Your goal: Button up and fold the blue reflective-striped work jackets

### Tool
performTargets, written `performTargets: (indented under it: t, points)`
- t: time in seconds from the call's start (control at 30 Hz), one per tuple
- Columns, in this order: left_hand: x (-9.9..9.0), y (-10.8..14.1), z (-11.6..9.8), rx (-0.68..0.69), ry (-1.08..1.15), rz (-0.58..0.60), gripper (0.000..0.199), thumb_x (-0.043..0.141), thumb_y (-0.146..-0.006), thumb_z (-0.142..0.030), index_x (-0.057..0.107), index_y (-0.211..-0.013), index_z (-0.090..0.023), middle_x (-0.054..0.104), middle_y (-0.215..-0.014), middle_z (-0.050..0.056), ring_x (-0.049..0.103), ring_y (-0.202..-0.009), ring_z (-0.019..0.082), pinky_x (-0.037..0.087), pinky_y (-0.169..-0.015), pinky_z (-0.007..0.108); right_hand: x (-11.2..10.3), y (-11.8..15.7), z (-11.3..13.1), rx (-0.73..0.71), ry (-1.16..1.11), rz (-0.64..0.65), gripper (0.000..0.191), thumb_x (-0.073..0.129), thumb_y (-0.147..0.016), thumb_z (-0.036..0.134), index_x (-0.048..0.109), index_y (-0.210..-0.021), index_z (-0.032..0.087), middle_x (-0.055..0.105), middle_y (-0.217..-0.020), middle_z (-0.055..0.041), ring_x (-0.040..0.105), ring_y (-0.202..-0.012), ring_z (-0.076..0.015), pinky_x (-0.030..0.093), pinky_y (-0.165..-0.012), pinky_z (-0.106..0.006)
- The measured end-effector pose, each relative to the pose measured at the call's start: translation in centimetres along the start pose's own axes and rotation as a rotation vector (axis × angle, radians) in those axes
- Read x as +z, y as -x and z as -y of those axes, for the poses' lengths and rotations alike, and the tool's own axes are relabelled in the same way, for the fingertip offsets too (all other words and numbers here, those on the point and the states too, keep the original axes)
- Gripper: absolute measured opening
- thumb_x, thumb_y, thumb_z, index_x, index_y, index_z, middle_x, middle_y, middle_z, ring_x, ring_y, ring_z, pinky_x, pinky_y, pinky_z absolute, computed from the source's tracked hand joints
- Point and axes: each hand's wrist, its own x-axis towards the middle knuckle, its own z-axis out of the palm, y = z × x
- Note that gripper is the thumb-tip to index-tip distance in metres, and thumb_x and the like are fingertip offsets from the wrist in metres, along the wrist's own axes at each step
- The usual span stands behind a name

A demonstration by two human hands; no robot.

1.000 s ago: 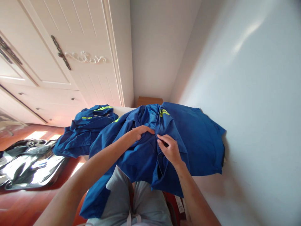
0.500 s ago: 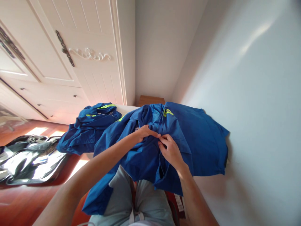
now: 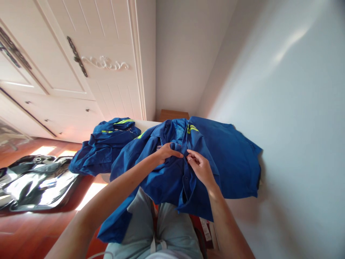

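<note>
A blue jacket (image 3: pixel 167 180) with yellow-green stripes lies spread in front of me, partly hanging over the near edge and my lap. My left hand (image 3: pixel 167 153) grips its front edge near the collar, thumb pointing right. Just to the right, my right hand (image 3: pixel 198 163) pinches the jacket's front placket with its fingertips. A small gap separates the two hands. Below them the placket hangs loose, with a round button on it. Whatever small part lies under the fingertips is hidden.
Another folded blue garment (image 3: pixel 101 147) with yellow-green stripes lies at the left. An open suitcase (image 3: pixel 40 183) is on the wooden floor. A white wardrobe (image 3: pixel 107 86) stands ahead on the left, and a pale wall (image 3: pixel 291 108) rises at the right.
My right hand has shifted slightly right, away from my left fingertips, which it was touching. More of the placket and its button now shows below the hands.
</note>
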Motion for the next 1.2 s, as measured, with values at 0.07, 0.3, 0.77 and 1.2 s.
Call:
performTargets:
  t: [0.07,0.3,0.77,1.2]
  points:
    - [0.0,0.2,0.0,0.009,0.006,-0.001,0.053,0.093,-0.034,-0.011,0.071,-0.082,-0.014,0.072,-0.071,0.001,0.068,-0.063,0.018,0.059,-0.068,0.034,0.5,-0.3,0.4,-0.059,0.084,-0.043,0.033,0.059,-0.09,0.036,0.07,-0.116,0.019,0.072,-0.093,-0.0078,0.066,-0.077,-0.0184,0.056,-0.075,-0.032]
    - [-0.8,0.7,0.3,-0.073,0.067,0.015,0.053,0.093,-0.034,-0.01,0.072,-0.082,-0.015,0.073,-0.071,0.003,0.07,-0.063,0.021,0.06,-0.069,0.036,0.0,-0.5,0.9,-0.125,0.164,0.044,0.034,0.064,-0.089,0.039,0.072,-0.116,0.02,0.07,-0.097,-0.0082,0.067,-0.08,-0.0188,0.056,-0.072,-0.03]
    - [0.5,1.0,-0.2,0.019,-0.037,-0.155,0.049,0.096,-0.035,-0.023,0.069,-0.075,-0.014,0.07,-0.066,0.001,0.067,-0.06,0.018,0.058,-0.065,0.031,1.0,0.3,1.2,-0.248,0.264,-0.112,0.021,0.058,-0.092,0.033,0.075,-0.094,0.021,0.073,-0.091,-0.0081,0.07,-0.083,-0.0219,0.057,-0.078,-0.034]
    - [0.3,0.7,-0.3,-0.002,-0.112,-0.062,0.058,0.088,-0.036,-0.008,0.069,-0.09,-0.016,0.07,-0.068,0.0,0.066,-0.062,0.019,0.057,-0.065,0.035,1.4,0.7,-0.8,-0.13,0.239,-0.175,0.036,0.058,-0.089,0.034,0.063,-0.12,0.017,0.07,-0.084,-0.0062,0.067,-0.07,-0.019,0.057,-0.067,-0.031]
